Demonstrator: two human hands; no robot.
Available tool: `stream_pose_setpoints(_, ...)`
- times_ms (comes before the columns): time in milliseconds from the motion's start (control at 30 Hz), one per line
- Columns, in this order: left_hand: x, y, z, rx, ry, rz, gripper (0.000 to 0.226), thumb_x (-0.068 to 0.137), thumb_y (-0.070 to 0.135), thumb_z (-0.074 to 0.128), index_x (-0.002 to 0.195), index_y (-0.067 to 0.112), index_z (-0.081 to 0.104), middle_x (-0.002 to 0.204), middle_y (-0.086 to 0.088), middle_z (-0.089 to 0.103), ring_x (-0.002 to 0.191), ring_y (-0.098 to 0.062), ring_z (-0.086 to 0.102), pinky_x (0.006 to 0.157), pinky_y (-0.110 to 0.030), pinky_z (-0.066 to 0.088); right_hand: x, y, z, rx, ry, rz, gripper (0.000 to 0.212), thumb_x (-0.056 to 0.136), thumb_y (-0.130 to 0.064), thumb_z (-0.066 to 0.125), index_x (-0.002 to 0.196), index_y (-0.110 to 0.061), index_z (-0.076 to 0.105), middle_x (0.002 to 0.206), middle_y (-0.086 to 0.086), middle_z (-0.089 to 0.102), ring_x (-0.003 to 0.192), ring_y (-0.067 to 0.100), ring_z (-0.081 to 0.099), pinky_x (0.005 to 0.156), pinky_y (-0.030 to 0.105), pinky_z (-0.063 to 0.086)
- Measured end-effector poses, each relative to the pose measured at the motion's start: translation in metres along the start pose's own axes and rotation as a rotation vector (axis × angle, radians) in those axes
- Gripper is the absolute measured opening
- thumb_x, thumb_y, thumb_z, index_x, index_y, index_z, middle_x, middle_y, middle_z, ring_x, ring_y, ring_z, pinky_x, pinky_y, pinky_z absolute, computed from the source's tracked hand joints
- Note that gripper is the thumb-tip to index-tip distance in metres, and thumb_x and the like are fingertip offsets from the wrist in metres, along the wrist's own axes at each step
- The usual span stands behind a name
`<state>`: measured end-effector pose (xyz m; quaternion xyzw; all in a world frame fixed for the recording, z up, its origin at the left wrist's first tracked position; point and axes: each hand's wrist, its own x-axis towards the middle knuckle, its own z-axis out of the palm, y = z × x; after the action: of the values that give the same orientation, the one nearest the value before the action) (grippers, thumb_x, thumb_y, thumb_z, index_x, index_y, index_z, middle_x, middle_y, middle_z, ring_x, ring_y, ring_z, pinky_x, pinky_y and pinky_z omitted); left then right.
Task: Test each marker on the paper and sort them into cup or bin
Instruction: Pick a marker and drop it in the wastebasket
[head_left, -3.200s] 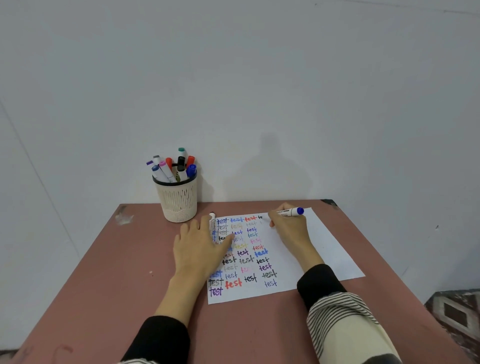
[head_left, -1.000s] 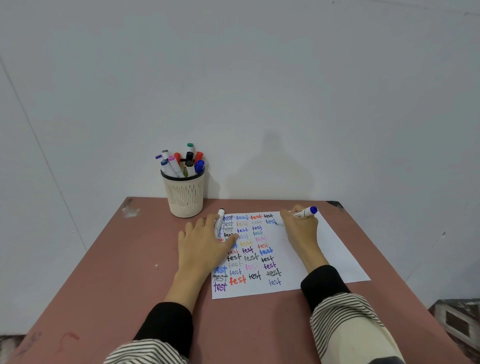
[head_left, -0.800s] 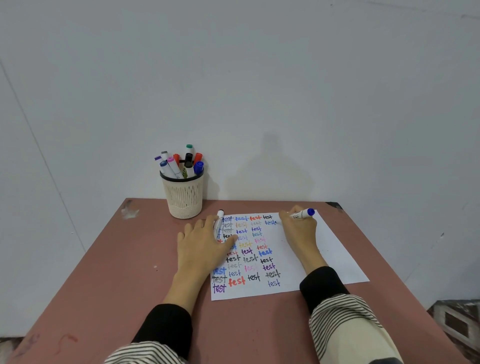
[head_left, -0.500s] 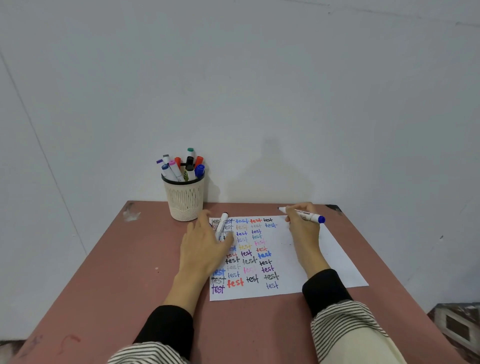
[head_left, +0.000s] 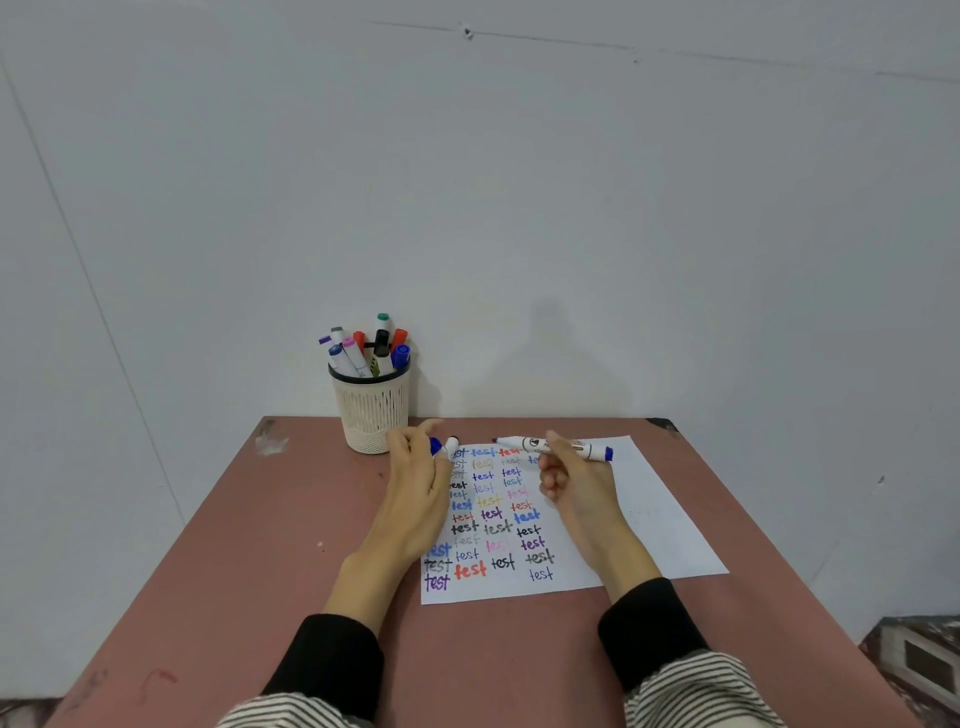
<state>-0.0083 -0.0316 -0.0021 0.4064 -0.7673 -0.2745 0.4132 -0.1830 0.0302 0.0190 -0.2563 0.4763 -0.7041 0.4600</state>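
My right hand (head_left: 576, 480) pinches an uncapped blue marker (head_left: 524, 444) and holds it level above the top of the white paper (head_left: 654, 519), tip pointing left. My left hand (head_left: 415, 493) is raised at the paper's top left corner and holds the marker's blue cap (head_left: 436, 446) in its fingertips. A white marker (head_left: 452, 447) lies just beside those fingers. Rows of coloured "test" words cover the paper's left half. A cream mesh cup (head_left: 371, 410) with several markers stands at the table's back left. No bin is in view.
The reddish-brown table (head_left: 260, 545) stands against a plain white wall. Its front and side edges are near my sleeves. A patterned floor tile (head_left: 919, 654) shows at the bottom right.
My right hand lifted the blue marker off the paper and turned it level, tip to the left. My left hand rose from pressing the paper and now holds the blue cap.
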Motion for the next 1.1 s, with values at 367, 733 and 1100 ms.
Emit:
stream_pose_setpoints(367,0.004,0.004,0.006,-0.15,-0.05,0.001,0.032,0.102,0.018,0.044,0.132,0.027,0.051,0.112,0.008,0.049,0.107,0.003,0.047,0.093,-0.01,0.036,0.0,-0.001,0.002,-0.011,-0.067,-0.066,0.028,0.093,-0.023,0.063,0.072,-0.005,0.062,0.063,0.004,0.056,0.051,0.009,0.043,0.053,0.02,0.038)
stream_pose_setpoints(733,0.005,0.012,0.007,-0.371,-0.001,-0.109,0.014,0.089,0.015,0.067,0.098,0.026,0.066,0.092,-0.003,0.07,0.09,-0.017,0.067,0.082,-0.034,0.055,-0.001,0.001,0.003,-0.041,-0.081,-0.087,0.025,0.092,-0.02,0.063,0.073,-0.005,0.06,0.062,0.004,0.055,0.052,0.01,0.043,0.052,0.021,0.037)
stream_pose_setpoints(1100,0.0,0.017,0.012,-0.52,0.052,-0.159,0.015,0.09,0.004,0.062,0.098,0.013,0.073,0.09,0.001,0.074,0.088,-0.012,0.071,0.078,-0.023,0.055,-0.002,0.004,0.005,-0.094,-0.082,-0.118,0.029,0.091,-0.022,0.064,0.068,-0.004,0.063,0.062,0.006,0.056,0.055,0.012,0.044,0.056,0.023,0.038)
